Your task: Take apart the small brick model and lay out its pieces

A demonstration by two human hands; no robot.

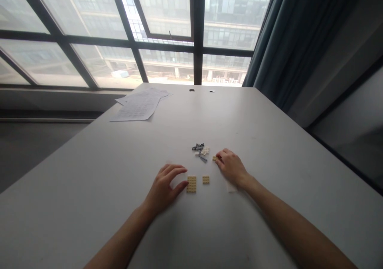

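Beside a larger tan building-brick plate [192,184] lies my left hand [168,183], its thumb at the plate's left edge and its fingers apart. A smaller tan plate [206,179] rests flat just right of the larger one. Farther right, my right hand [229,163] has its fingertips closed on a small tan brick [214,158], partly hidden by the fingers. Between and beyond the hands sits a little pile of grey bricks [198,147] and white bricks [205,151], with a long grey brick [203,159] at its near side.
A white table [89,181] spreads under everything. Printed paper sheets [136,106] lie at its far left edge. A pale flat piece [231,187] shows beneath my right wrist. Two round holes are near the far edge, before windows and a dark curtain [287,42].
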